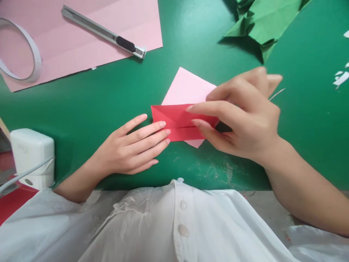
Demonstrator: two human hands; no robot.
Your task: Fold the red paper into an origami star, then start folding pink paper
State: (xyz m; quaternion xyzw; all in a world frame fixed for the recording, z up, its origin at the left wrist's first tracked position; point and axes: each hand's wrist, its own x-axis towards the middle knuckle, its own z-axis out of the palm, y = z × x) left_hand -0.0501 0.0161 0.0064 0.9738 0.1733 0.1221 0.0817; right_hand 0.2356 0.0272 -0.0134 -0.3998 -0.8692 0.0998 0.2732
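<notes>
A red paper point(178, 120), folded into a narrow strip with a crease along its length, lies on a pink paper square point(188, 87). My left hand point(133, 145) rests flat, fingers stretched out, its fingertips on the left end of the red paper. Over the right part of that paper is my right hand point(242, 112). Its thumb and index fingertip are apart, at or just above the red surface; contact is hard to tell. The other fingers of this hand are bent. Beyond them a thin pale sliver point(277, 94) shows, and whether they hold it is unclear.
On a large pink sheet point(147, 22) lie a utility knife point(103, 32) and a roll of white tape point(35, 58). A folded green paper piece point(269, 22) is at the back right, white scraps point(341, 78) at the right edge. A white box with a cable point(34, 153) stands left.
</notes>
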